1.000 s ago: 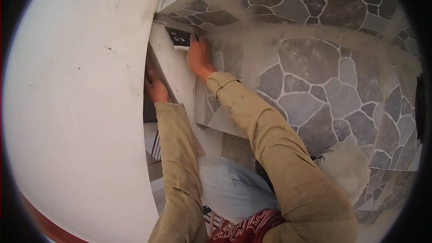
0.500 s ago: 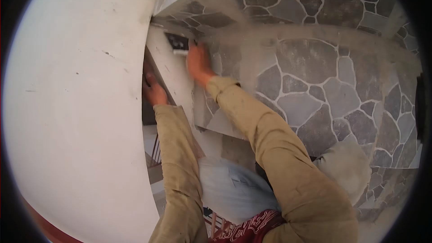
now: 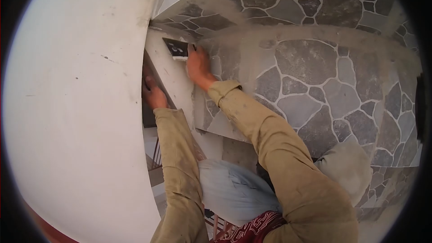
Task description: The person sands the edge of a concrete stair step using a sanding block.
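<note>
My right hand (image 3: 199,66) is closed on the handle of a dark putty knife (image 3: 176,48). The wide blade points left, with whitish material on its face and lower edge, and lies over the pale strip (image 3: 168,68) beside the stone-patterned surface. Lower and to the left, my left hand (image 3: 154,93) reaches into the narrow gap between the white wall and that strip. Its fingers are partly in shadow, and whether they grip anything is hidden.
A large curved white wall (image 3: 81,108) fills the left side. Grey stone-patterned tiles (image 3: 310,58) form steps at the centre and right. Reddish railings (image 3: 156,153) show below through the gap. My knees in light trousers (image 3: 238,184) are at the bottom.
The putty knife and my right hand have moved slightly down and left along the pale strip. My left hand stays in nearly the same place in the gap.
</note>
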Demonstrator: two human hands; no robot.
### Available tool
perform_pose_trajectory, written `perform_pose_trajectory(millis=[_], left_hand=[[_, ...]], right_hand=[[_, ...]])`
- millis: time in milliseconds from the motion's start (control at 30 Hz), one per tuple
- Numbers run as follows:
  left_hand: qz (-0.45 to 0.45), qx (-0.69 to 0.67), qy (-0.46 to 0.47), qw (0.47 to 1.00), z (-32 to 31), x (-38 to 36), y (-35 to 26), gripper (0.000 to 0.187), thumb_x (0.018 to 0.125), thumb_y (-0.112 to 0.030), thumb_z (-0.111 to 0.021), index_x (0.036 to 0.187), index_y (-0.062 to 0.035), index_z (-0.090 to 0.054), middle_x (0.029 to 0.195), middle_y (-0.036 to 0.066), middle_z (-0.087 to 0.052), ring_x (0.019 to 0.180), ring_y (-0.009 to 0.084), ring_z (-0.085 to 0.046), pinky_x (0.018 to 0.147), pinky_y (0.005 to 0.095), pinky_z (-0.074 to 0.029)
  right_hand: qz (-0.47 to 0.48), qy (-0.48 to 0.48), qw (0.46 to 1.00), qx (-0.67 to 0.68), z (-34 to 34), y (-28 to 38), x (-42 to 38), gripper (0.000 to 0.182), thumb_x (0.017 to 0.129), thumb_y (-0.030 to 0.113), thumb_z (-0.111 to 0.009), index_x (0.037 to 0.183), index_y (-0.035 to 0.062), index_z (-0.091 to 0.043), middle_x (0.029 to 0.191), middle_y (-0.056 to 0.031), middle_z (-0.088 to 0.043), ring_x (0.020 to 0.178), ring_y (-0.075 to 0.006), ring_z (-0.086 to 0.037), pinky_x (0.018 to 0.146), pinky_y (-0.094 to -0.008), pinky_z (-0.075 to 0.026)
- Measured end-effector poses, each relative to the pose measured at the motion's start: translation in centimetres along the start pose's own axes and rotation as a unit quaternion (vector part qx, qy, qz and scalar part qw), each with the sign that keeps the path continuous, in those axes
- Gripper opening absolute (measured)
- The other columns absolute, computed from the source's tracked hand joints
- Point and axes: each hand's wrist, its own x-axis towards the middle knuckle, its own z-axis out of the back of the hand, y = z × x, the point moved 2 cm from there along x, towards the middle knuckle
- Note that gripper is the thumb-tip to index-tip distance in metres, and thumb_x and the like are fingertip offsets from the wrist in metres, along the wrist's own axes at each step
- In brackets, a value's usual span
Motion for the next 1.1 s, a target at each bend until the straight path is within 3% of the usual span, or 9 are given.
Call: perform_pose_trajectory(millis=[200,400,467,600,700,900,967,1067,1100], left_hand=[[-0.002,-0.005,0.006,1.0,-0.2,0.4,0.4,0.038,0.098,-0.022,-0.049,0.12,0.0071,-0.059,0.117,0.015,-0.063,0.104,0.0228,-0.058,0.095,0.0335,-0.043],[0.006,0.016,-0.008,1.0,0.2,-0.1,-0.1,0.038,0.098,-0.023,-0.049,0.12,0.0067,-0.06,0.116,0.014,-0.064,0.103,0.0228,-0.059,0.094,0.0336,-0.044],[-0.012,0.019,-0.01,1.0,0.1,-0.4,-0.3,0.039,0.098,-0.023,-0.049,0.12,0.0065,-0.06,0.115,0.015,-0.065,0.104,0.0224,-0.059,0.094,0.0337,-0.045],[0.001,0.073,-0.014,0.997,0.6,-0.4,0.2,0.04,0.098,-0.024,-0.049,0.121,0.0064,-0.059,0.116,0.016,-0.064,0.105,0.0223,-0.059,0.094,0.0337,-0.044],[0.021,0.012,0.008,1.0,0.3,-0.5,0.0,0.04,0.098,-0.024,-0.049,0.123,0.0062,-0.059,0.118,0.016,-0.064,0.106,0.0236,-0.059,0.095,0.0342,-0.044],[0.004,0.056,-0.008,0.998,0.3,-0.2,0.2,0.041,0.098,-0.025,-0.048,0.123,0.0061,-0.058,0.12,0.017,-0.063,0.108,0.0248,-0.058,0.096,0.0346,-0.043],[0.006,0.043,-0.008,0.999,0.3,-0.3,0.3,0.041,0.098,-0.025,-0.048,0.123,0.0061,-0.058,0.12,0.017,-0.063,0.108,0.0249,-0.058,0.097,0.0349,-0.043],[-0.002,0.075,-0.018,0.997,0.5,-0.5,0.6,0.042,0.098,-0.025,-0.048,0.123,0.0061,-0.058,0.12,0.017,-0.063,0.107,0.0254,-0.059,0.096,0.0351,-0.043],[-0.003,0.078,-0.017,0.997,0.8,-0.7,0.3,0.042,0.098,-0.025,-0.048,0.123,0.0061,-0.058,0.12,0.017,-0.063,0.107,0.0254,-0.059,0.096,0.0351,-0.043]], right_hand=[[0.026,-0.04,0.999,-0.018,-0.2,0.5,-0.6,0.042,0.085,0.001,-0.051,0.126,-0.0082,-0.054,0.113,-0.0288,-0.057,0.103,-0.0417,-0.056,0.092,-0.0447,-0.046],[0.006,-0.005,0.998,0.061,0.6,0.5,0.3,0.043,0.085,0.004,-0.053,0.126,-0.0097,-0.053,0.114,-0.0298,-0.056,0.105,-0.041,-0.055,0.094,-0.0452,-0.045],[0.046,0.004,0.999,-0.023,0.9,1.1,-1.0,0.042,0.086,0.004,-0.052,0.126,-0.0093,-0.053,0.115,-0.0302,-0.055,0.105,-0.0407,-0.055,0.095,-0.0451,-0.044],[0.047,-0.013,0.999,-0.006,-0.1,0.4,0.3,0.042,0.086,0.002,-0.051,0.126,-0.0089,-0.053,0.117,-0.0308,-0.053,0.106,-0.0415,-0.054,0.095,-0.0446,-0.044],[-0.001,0.008,1.0,0.026,0.6,0.2,0.8,0.047,0.085,0.0,-0.053,0.132,-0.0045,-0.05,0.122,-0.0283,-0.052,0.108,-0.044,-0.054,0.095,-0.0467,-0.045],[0.073,-0.047,0.996,-0.002,0.1,0.9,-1.4,0.041,0.084,0.004,-0.056,0.123,-0.0081,-0.055,0.116,-0.0278,-0.053,0.108,-0.0425,-0.05,0.098,-0.0455,-0.04],[0.094,-0.116,0.987,-0.054,-0.3,1.3,-1.7,0.035,0.083,0.004,-0.056,0.116,-0.0089,-0.058,0.111,-0.0254,-0.055,0.107,-0.0393,-0.05,0.098,-0.0433,-0.039],[0.106,-0.059,0.992,-0.037,0.8,1.4,0.4,0.029,0.082,0.004,-0.057,0.108,-0.0086,-0.061,0.107,-0.0222,-0.058,0.107,-0.0354,-0.05,0.096,-0.0415,-0.039],[0.106,-0.092,0.99,0.003,0.5,1.1,0.3,0.026,0.081,0.005,-0.058,0.103,-0.0077,-0.063,0.104,-0.0188,-0.061,0.107,-0.0324,-0.05,0.096,-0.041,-0.038]])
